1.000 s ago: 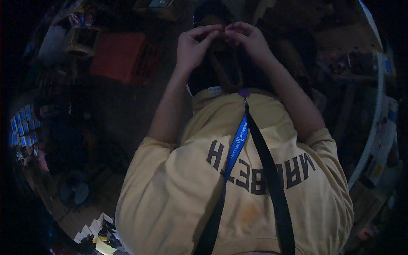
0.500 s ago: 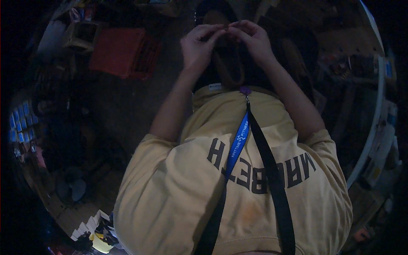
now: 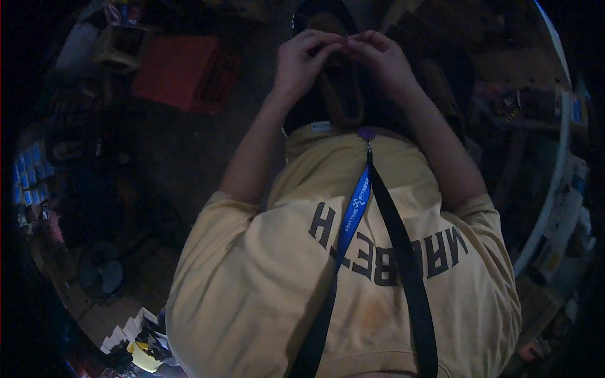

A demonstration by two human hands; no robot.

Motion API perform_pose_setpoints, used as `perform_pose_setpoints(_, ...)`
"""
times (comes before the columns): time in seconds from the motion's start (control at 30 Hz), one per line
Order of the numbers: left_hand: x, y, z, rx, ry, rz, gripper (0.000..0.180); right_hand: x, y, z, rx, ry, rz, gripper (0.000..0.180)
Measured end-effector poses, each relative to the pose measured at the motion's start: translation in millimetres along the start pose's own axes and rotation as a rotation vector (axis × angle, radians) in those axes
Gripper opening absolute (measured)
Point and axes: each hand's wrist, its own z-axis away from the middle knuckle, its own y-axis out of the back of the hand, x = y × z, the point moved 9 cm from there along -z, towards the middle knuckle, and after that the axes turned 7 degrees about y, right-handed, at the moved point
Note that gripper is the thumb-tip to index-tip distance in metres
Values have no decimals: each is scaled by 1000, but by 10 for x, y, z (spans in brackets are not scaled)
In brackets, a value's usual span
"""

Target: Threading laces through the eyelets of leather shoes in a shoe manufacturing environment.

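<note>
Dim view down our own chest. Our left hand (image 3: pixel 302 63) and right hand (image 3: pixel 381 60) raised together at top centre, fingertips (image 3: pixel 343 47) meeting, pinched narrow on something too small and dark to make out. Directly below fingers: brown looped strap-like object (image 3: pixel 343 101), long axis running toward us, away from hands. Both hands equally near it. Yellow shirt (image 3: pixel 265 283), lanyard (image 3: pixel 353 214) below. Red crate (image 3: pixel 183 72) upper left.

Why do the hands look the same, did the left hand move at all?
No. The left hand sits where it was, fingertips meeting the right hand above the yellow shirt's collar, level with the red crate.
</note>
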Motion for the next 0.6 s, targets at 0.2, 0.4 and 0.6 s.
perform_pose_setpoints(0.2, 1, -53, -15, -7, 1, -5, 18, -326, -54, -20, -226, 119, 383, 22)
perform_pose_setpoints(0.4, 14, 0, -6, 7, -62, -30, 16, -641, -216, -59, -280, 593, 801, 24)
perform_pose_setpoints(0.6, -181, -9, -70, -78, 97, 129, 16, -700, -362, 26, -374, 789, 1047, 22)
